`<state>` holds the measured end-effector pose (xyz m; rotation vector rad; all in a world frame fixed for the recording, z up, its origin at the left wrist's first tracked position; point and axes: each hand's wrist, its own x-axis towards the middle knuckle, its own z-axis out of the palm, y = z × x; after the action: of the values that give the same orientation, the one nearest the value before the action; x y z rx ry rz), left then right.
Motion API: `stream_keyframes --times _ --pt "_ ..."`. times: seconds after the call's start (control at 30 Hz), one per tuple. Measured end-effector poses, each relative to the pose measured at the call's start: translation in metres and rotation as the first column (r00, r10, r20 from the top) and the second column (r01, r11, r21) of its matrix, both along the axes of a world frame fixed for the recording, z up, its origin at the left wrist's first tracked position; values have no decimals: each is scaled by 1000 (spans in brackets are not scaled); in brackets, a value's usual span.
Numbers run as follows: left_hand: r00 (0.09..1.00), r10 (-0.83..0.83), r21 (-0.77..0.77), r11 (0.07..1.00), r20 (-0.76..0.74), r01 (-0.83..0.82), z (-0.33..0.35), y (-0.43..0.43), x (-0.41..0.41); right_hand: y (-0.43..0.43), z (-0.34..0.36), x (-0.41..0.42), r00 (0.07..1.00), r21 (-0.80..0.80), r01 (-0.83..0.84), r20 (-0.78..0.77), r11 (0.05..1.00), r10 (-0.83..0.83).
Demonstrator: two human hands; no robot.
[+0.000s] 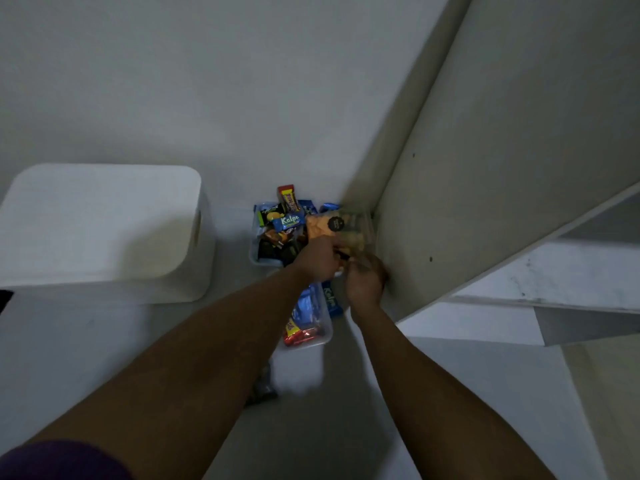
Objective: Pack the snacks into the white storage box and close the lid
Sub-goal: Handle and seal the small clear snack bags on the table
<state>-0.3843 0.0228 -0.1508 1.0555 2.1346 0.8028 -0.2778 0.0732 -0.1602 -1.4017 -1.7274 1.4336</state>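
**Both hands in the snack pile, white box shut off to the left**

The white storage box point(104, 233) stands at the left against the wall, well apart from the snacks. It is plain white with rounded corners, its lid point(100, 192) lies on top, and a slot handle point(198, 228) shows in the side that faces the snacks. Its near left corner is cut off by the edge of the view.

The snacks sit heaped in two clear trays beside a pale cabinet panel point(485, 168). The far tray point(257, 259) holds a blue Kalpa wrapper point(289, 221), an upright red-and-yellow bar point(289, 199) and dark packets. The near tray point(325, 336) holds red wrappers point(301, 336) and blue packs point(306, 306).

The left hand point(320, 258) reaches over the far tray, with its fingers curled round the near edge of a clear packet point(332, 226) of orange pieces with a round black label. The right hand point(365, 278) sits just beside it with its fingers bent inward. Blur hides whether they pinch the packet or anything else, so I cannot tell.

The hands and forearms cover the middle of the pile. A dark object point(263, 386) under the left forearm is too smeared to name. The pale surface beneath everything (bench or floor) cannot be told apart.
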Motion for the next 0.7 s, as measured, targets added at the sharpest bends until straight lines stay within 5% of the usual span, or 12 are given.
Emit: stream_keyframes --times 0.27,0.53,0.7 --pt "926 -1 -153 986 -376 -61 -22 44 -25 4 -15 -4 992 -4 111 -62 994 -111" --pt "926 69 -165 977 -371 -139 -38 55 -36 -7 -23 0 997 298 71 -11 952 -71" --pt "945 259 40 966 -198 -256 -46 40 -37 16 -16 -12 996 -63 72 -42 995 -75"
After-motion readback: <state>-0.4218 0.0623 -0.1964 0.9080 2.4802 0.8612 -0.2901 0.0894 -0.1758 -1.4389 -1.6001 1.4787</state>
